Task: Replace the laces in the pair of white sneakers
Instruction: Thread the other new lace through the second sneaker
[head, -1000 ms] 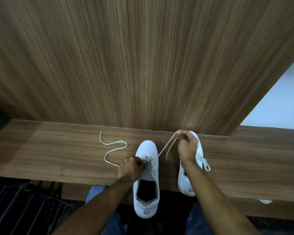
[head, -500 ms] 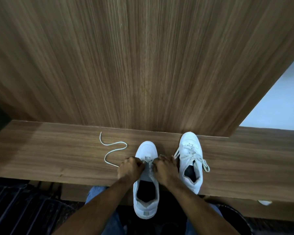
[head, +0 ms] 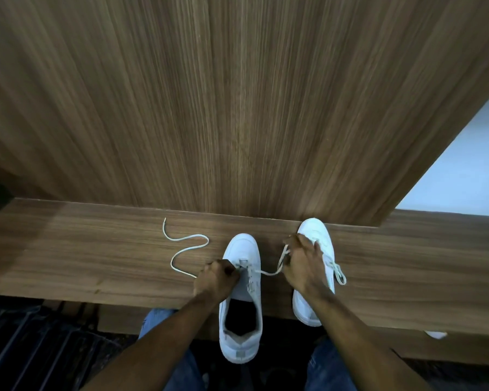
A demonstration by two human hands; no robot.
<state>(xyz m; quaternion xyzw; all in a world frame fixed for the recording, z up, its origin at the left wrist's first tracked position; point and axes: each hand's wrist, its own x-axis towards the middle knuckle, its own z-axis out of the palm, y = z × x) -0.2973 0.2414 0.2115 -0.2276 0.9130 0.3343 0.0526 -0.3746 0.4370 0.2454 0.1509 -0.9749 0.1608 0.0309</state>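
Two white sneakers stand toe-forward on a wooden shelf (head: pixel 68 258). The left sneaker (head: pixel 242 303) has its heel hanging over the front edge. A white lace (head: pixel 268 272) runs through its lowest eyelets. My left hand (head: pixel 216 277) grips the sneaker's left side at the eyelets, where the lace's long free end (head: pixel 185 251) trails off in curves over the shelf. My right hand (head: pixel 301 263) pinches the lace's other end and holds it up to the right, over the right sneaker (head: pixel 318 238), which is laced and tied.
A tall wood-grain panel (head: pixel 237 108) rises straight behind the shelf. A pale wall (head: pixel 463 170) shows at the right. A dark metal rack (head: pixel 26 348) sits below at the left. A small white object (head: pixel 435 334) lies under the shelf edge at the right.
My right hand went from a raised pull down to the left sneaker's eyelets, then drew the lace end out to the right again. My left hand stayed on the sneaker.
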